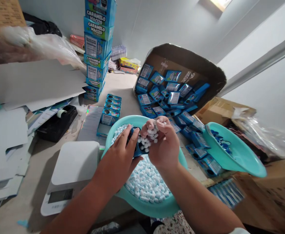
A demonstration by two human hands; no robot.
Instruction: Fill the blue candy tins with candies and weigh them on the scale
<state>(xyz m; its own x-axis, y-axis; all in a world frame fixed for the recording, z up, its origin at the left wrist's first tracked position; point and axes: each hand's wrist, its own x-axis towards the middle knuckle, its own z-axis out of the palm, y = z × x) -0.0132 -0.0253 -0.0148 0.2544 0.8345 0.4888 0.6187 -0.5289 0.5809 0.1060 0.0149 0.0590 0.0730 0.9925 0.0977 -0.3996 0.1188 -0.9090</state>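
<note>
My left hand [119,159] grips a small blue candy box [136,150], held open-side up over a teal bowl [154,208]. The bowl is full of small white and pale blue candies [147,182]. My right hand [162,143] is cupped around a handful of those candies, right beside the mouth of the box and touching it. Some candies sit between the fingers and the box opening.
A white kitchen scale [71,172] stands left of the bowl. A tipped cardboard carton [181,81] spills blue boxes. A second teal bowl [237,152] sits right. A tall stack of blue boxes [97,48], a tape dispenser [58,122] and flat card sheets lie left.
</note>
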